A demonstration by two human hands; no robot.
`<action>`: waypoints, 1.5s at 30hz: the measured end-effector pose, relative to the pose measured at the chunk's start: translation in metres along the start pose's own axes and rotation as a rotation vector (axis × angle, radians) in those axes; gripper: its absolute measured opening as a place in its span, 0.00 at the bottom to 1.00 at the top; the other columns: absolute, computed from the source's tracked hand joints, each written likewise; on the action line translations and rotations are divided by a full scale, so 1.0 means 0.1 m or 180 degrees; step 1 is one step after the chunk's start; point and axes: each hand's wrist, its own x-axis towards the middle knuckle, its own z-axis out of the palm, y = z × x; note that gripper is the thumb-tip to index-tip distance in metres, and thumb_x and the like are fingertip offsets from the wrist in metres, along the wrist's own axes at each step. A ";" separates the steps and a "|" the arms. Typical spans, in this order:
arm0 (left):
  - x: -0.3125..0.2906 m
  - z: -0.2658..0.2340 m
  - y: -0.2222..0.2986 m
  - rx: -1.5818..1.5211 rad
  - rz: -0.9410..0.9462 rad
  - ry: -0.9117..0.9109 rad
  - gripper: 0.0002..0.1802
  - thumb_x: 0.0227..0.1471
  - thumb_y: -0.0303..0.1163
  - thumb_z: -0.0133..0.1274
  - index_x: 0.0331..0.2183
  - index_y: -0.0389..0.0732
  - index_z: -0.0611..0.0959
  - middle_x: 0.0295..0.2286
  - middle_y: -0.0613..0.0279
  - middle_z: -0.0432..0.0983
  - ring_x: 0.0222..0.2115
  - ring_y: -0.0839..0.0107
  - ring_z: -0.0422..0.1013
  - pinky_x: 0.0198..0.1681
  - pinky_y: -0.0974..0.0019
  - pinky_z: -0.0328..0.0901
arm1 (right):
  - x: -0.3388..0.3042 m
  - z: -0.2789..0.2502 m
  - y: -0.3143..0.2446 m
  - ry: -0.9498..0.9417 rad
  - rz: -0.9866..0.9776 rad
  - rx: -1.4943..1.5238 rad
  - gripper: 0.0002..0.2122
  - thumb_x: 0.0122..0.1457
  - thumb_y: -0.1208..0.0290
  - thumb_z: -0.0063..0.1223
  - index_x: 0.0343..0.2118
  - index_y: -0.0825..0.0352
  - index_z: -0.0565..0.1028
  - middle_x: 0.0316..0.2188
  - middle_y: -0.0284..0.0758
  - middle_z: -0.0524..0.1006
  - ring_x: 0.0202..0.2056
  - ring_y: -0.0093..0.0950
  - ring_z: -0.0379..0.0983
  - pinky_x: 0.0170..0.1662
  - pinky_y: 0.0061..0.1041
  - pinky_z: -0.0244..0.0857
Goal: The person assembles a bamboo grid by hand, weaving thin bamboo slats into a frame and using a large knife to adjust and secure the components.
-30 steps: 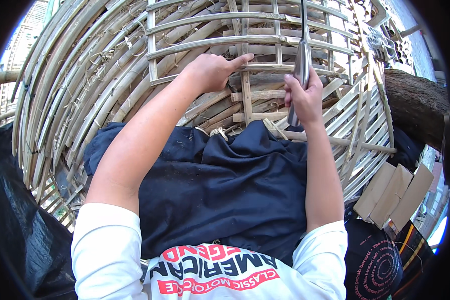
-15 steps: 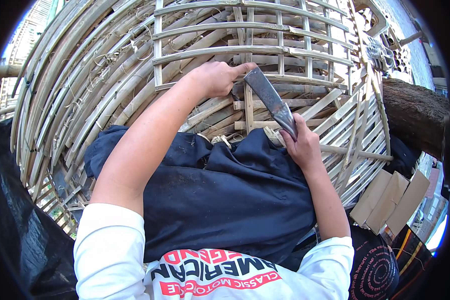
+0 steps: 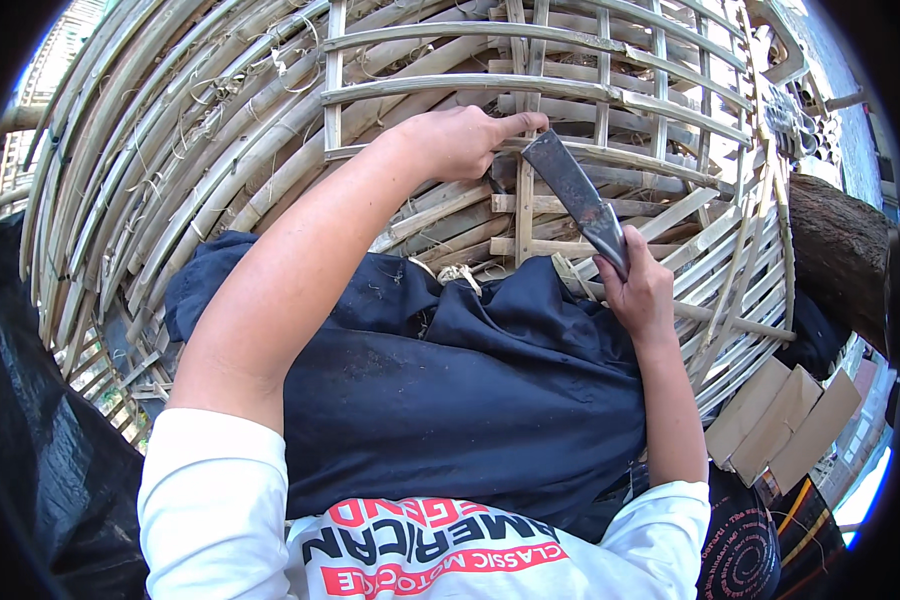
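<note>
A lattice of split bamboo strips (image 3: 410, 90) lies across the upper middle, its rungs tied or fitted to crosspieces. My left hand (image 3: 460, 142) is closed at its lowest strip, index finger reaching along to a joint; the curled fingers are partly hidden. My right hand (image 3: 638, 290) grips the handle end of a dark, broad-bladed knife (image 3: 575, 190). The blade slants up to the left, its blunt tip close beside my left fingertip at the joint. Whether the tip touches the strip, I cannot tell. Dark cloth (image 3: 450, 400) covers my lap below both hands.
Curved bamboo strips (image 3: 170, 170) are heaped at the left and behind the lattice. On the right are a thick log (image 3: 840, 240), slanting bamboo slats (image 3: 735, 270) and a cardboard box (image 3: 780, 420). Black plastic sheeting (image 3: 40, 430) hangs at the left.
The lattice, both hands and the knife sit slightly farther right and up in the picture. Both hands keep their hold, and the blade stays close to the joint.
</note>
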 end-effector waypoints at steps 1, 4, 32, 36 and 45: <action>0.00 -0.01 0.02 0.0021 -0.0118 -0.0091 0.46 0.46 0.22 0.45 0.63 0.69 0.55 0.27 0.44 0.78 0.30 0.48 0.77 0.36 0.47 0.70 | 0.00 0.01 0.02 -0.0051 0.0004 -0.0022 0.24 0.52 0.65 0.64 0.49 0.67 0.67 0.29 0.44 0.78 0.27 0.45 0.77 0.27 0.38 0.70; 0.03 0.06 -0.05 -0.0064 0.0195 0.0223 0.46 0.44 0.21 0.43 0.63 0.65 0.56 0.21 0.42 0.76 0.24 0.47 0.75 0.31 0.46 0.68 | -0.01 -0.01 0.00 0.0135 -0.0146 0.0059 0.23 0.53 0.65 0.63 0.49 0.67 0.68 0.28 0.44 0.78 0.26 0.44 0.77 0.27 0.37 0.70; 0.03 0.04 -0.06 -0.0024 0.0006 0.0097 0.47 0.43 0.20 0.46 0.63 0.68 0.58 0.30 0.46 0.79 0.34 0.49 0.77 0.38 0.49 0.71 | 0.19 -0.05 0.08 -0.0709 0.0165 -0.0605 0.21 0.55 0.67 0.60 0.48 0.67 0.67 0.28 0.45 0.77 0.27 0.45 0.76 0.26 0.39 0.69; 0.04 0.08 -0.03 0.0051 -0.0006 0.0049 0.47 0.44 0.20 0.45 0.63 0.69 0.58 0.29 0.45 0.79 0.33 0.51 0.77 0.37 0.49 0.71 | 0.02 -0.13 0.09 -0.0318 -0.0062 -0.0265 0.23 0.52 0.67 0.63 0.48 0.70 0.67 0.29 0.45 0.77 0.28 0.45 0.77 0.28 0.37 0.71; 0.04 0.12 -0.14 0.0008 0.0274 0.0427 0.47 0.43 0.18 0.41 0.63 0.66 0.58 0.21 0.44 0.75 0.22 0.51 0.75 0.28 0.47 0.66 | 0.12 -0.12 0.14 -0.0431 -0.0058 -0.0583 0.20 0.56 0.68 0.59 0.49 0.68 0.66 0.30 0.46 0.77 0.27 0.46 0.76 0.27 0.39 0.69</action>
